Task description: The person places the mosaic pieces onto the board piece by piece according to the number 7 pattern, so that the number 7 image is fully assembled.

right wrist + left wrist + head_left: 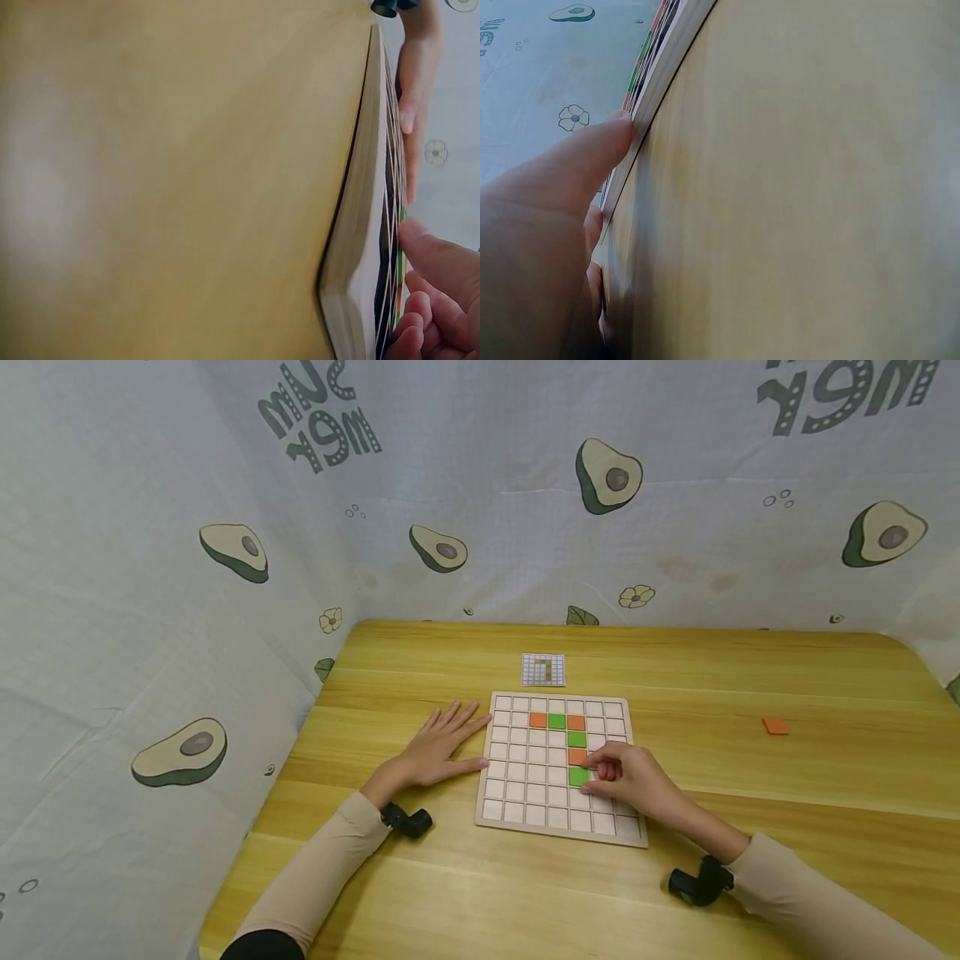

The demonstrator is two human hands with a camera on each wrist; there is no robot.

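A wooden grid board (516, 792) lies on the table, its square cells partly filled with tiles. Orange and green tiles form a row near its far side and a column running toward me. At the column's near end, my right hand (630, 777) pinches a green tile (578, 776) between thumb and index finger, at its cell; whether it lies fully flat I cannot tell. My left hand (431, 752) rests spread on the table, thumb and a fingertip against the board's left edge. In the left wrist view, the thumb (604, 146) touches the board's side.
A small printed card (543, 670) with a coloured grid pattern lies just beyond the board. One loose orange tile (776, 726) sits on the table (825, 877) to the right. A patterned cloth (510, 468) hangs behind and at the left of the table.
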